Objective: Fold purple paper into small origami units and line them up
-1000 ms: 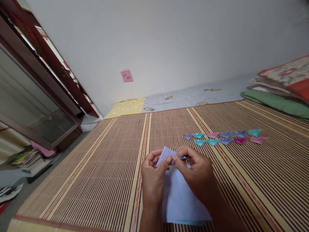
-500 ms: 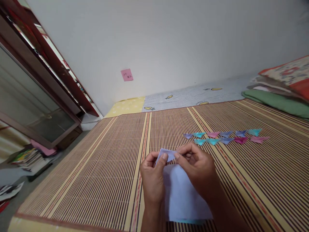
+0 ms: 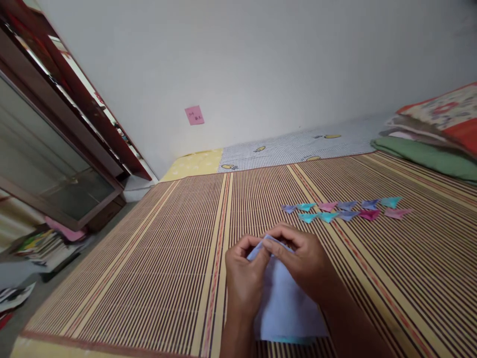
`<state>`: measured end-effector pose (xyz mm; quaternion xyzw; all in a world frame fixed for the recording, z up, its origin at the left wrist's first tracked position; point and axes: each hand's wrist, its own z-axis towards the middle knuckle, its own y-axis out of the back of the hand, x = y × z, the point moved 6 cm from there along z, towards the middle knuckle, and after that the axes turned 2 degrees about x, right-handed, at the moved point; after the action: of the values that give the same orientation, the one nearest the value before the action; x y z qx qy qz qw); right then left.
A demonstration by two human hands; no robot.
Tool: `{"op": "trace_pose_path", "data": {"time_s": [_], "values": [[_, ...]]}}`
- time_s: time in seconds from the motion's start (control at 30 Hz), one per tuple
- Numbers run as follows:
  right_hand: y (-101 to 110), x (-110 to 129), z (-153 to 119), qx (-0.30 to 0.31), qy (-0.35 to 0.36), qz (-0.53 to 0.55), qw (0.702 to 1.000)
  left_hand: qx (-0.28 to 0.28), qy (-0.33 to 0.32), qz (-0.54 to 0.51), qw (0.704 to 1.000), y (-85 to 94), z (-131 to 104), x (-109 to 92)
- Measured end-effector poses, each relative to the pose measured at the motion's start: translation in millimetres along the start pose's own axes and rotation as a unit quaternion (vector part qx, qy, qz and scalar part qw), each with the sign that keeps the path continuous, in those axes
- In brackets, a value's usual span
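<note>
Both my left hand (image 3: 246, 271) and my right hand (image 3: 298, 253) pinch a small folded piece of pale lavender paper (image 3: 254, 253), thumbs side by side near its top corner. My fingers cover most of it. Beneath my hands lies a stack of paper sheets (image 3: 288, 308), lavender on top, with a turquoise edge showing at the bottom. Beyond my right hand, several small folded paper shapes in turquoise, pink, magenta and purple, such as a magenta one (image 3: 370, 214), lie in two rows on the striped mat.
The striped bamboo mat (image 3: 149, 263) covers the bed, with patterned sheet (image 3: 276, 146) showing along the wall. Folded bedding (image 3: 428, 154) is piled at the right. A pink note (image 3: 194, 115) sticks to the wall. A glass-panelled door (image 3: 48, 154) and stacked books (image 3: 35, 246) are at the left.
My hands have drawn together, and the thumbs now meet at the paper's top corner. The folded paper has turned, with its corner pointing up. The rows of shapes have stayed put.
</note>
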<state>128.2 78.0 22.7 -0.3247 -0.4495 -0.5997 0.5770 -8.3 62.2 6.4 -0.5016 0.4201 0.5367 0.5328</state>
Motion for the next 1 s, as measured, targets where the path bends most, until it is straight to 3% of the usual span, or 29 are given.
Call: {"op": "trace_pose_path", "data": {"time_s": [0.2, 0.4, 0.63, 0.8, 0.9, 1.0], "values": [[10, -6, -2, -0.067, -0.006, 0.027, 0.997, -0.009, 0.054, -0.031, 0.998, -1.5, 3, 8], [17, -22, -2, -0.104, -0.052, 0.096, 0.989, 0.012, 0.018, -0.039, 0.999, 1.0, 1, 3], [24, -22, 0, -0.087, -0.073, 0.096, 0.989, 0.062, -0.035, 0.023, 0.997, 6.4, 1, -7], [14, -14, -1, -0.014, -0.072, 0.088, 0.993, 0.109, 0.054, -0.031, 0.992, -4.4, -1, 0], [8, -11, -1, 0.013, -0.059, 0.085, 0.995, 0.086, 0.081, -0.035, 0.992, -7.5, -2, 5], [9, -15, 0, 0.003, -0.064, 0.092, 0.994, 0.047, 0.081, -0.048, 0.994, -3.8, -1, 7]]}}
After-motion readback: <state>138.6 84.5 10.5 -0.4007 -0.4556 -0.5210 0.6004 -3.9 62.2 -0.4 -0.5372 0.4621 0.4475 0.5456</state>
